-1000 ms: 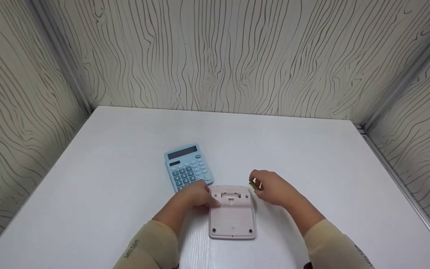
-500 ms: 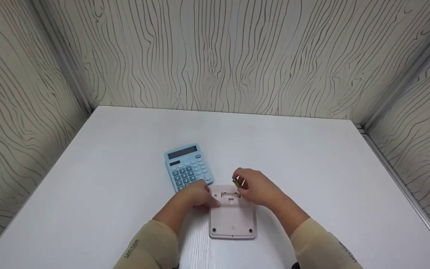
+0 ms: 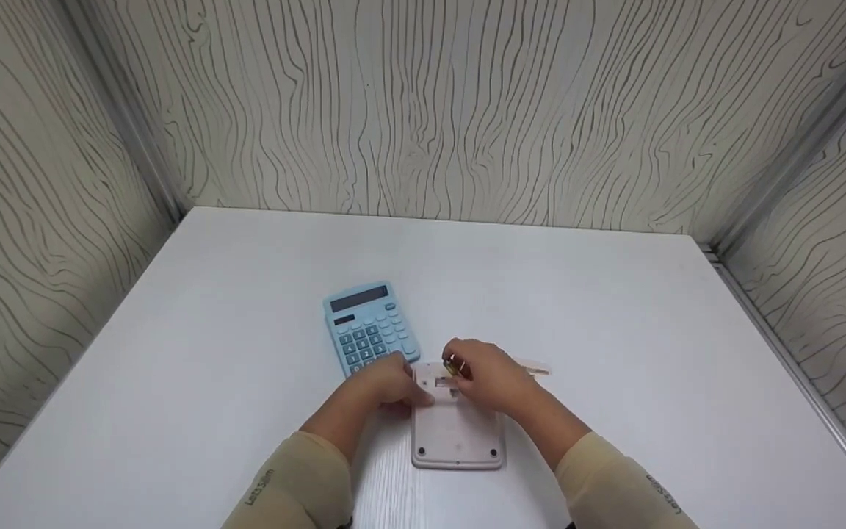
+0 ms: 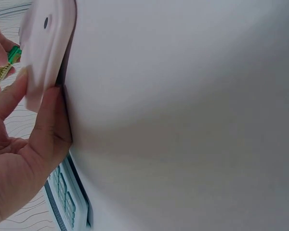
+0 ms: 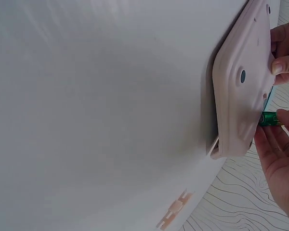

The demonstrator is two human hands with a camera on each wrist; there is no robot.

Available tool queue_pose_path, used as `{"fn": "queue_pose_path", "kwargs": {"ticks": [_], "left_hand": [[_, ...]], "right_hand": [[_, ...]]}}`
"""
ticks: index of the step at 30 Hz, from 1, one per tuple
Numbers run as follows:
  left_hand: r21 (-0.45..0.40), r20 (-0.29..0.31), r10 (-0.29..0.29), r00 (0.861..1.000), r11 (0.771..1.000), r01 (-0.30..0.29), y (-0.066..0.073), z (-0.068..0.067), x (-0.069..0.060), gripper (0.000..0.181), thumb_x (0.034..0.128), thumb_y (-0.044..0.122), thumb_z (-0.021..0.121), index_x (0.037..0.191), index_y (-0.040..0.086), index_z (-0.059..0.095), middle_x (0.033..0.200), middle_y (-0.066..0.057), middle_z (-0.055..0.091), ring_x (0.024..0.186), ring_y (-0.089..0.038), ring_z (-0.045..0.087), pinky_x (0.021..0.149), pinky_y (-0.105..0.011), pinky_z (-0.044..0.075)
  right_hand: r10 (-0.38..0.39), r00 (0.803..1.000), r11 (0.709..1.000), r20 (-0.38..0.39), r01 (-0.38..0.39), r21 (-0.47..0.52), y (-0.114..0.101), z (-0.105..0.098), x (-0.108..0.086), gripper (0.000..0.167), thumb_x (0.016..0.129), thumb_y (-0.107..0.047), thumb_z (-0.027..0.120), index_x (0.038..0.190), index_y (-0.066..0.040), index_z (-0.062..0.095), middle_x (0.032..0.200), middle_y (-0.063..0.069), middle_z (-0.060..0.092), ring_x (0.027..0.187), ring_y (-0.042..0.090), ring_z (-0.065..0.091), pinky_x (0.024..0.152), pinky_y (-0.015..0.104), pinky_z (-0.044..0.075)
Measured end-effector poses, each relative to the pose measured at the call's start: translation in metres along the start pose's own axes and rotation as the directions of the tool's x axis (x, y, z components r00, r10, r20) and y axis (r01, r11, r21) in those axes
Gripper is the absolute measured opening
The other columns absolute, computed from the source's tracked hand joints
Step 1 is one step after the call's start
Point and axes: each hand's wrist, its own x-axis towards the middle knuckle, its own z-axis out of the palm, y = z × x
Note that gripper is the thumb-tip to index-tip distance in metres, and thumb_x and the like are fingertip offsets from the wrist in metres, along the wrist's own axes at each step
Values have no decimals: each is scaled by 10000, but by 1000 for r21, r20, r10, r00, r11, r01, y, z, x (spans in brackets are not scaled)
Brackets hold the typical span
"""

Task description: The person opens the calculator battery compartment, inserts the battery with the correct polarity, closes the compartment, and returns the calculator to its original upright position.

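A pink calculator (image 3: 458, 433) lies face down on the white table, its battery compartment (image 3: 443, 383) uncovered near the far end. My left hand (image 3: 391, 383) grips its left edge, thumb on the back and fingers at the side, as the left wrist view confirms. Between the thumb and fingers of my right hand (image 3: 493, 376) is a green and gold battery (image 5: 269, 119), held at the compartment. That hand covers the compartment's right part, and whether the battery touches the slot I cannot tell. Beyond my left hand sits a blue calculator (image 3: 370, 327), face up.
A small pink battery cover (image 5: 176, 209) lies on the table (image 3: 614, 308) to the right of the pink calculator, partly behind my right hand in the head view. Wood-patterned panels (image 3: 423, 110) enclose the back and sides.
My right hand has moved left with the battery, from beside the pink calculator to over its compartment. The battery cover now shows behind it. My left hand has stayed put.
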Motion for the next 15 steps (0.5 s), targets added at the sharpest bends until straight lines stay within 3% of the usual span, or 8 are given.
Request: {"fn": "queue_pose_path", "kwargs": {"ticks": [9, 15], "left_hand": [[7, -8, -3, 1000, 1000, 3, 0, 0, 0, 417, 680, 255, 798, 939, 74, 524, 811, -77, 592, 708, -217, 569, 618, -314, 456], [10, -15, 2, 1000, 1000, -2, 0, 0, 0, 409, 678, 263, 798, 921, 75, 527, 807, -74, 590, 707, -214, 560, 611, -313, 446]], "right_hand": [[1, 1000, 997, 4, -1, -77, 0, 3, 1, 156, 873, -206, 616, 1020, -167, 583, 831, -81, 541, 751, 106, 490, 710, 292, 456], [-82, 996, 984, -29, 76, -160, -3, 7, 2, 96, 865, -198, 621, 952, -156, 620, 861, -64, 538, 768, 91, 504, 722, 283, 472]]}}
